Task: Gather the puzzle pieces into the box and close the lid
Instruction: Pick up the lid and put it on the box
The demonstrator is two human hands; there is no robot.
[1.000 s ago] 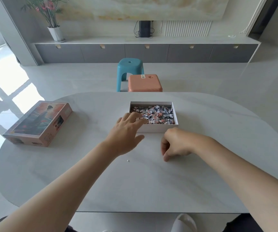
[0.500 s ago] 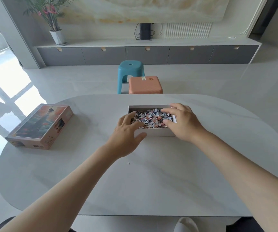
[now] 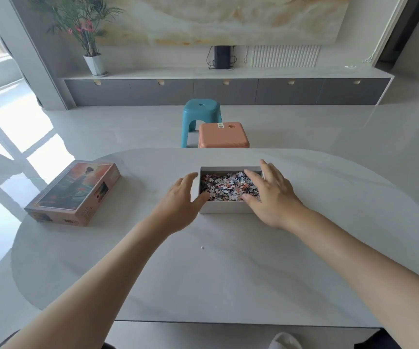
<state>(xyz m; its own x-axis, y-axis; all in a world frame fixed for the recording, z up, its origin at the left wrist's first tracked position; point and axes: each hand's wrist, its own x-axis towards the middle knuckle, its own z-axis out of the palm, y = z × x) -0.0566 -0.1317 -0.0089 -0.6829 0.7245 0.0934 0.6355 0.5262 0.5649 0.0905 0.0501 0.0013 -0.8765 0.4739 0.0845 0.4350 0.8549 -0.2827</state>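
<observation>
A white box [image 3: 224,208] stands open at the middle of the table, filled with several small puzzle pieces [image 3: 224,187]. My left hand [image 3: 178,202] cups the box's left wall, thumb at its front left corner, fingers apart. My right hand [image 3: 270,195] lies spread over the right side of the box, fingers on the pieces and on the right wall. The printed lid [image 3: 73,193] lies picture side up at the table's left end, well apart from the box. One tiny white speck [image 3: 202,247] sits on the table in front of the box.
The white oval table [image 3: 228,273] stretches towards me. Past its far edge stand an orange stool [image 3: 223,136] and a blue stool [image 3: 201,114]. A long grey cabinet and a potted plant [image 3: 87,34] line the back wall.
My right hand went from the table in front of the box up onto the box and now rests spread over its right side. My left hand slid to the box's left wall.
</observation>
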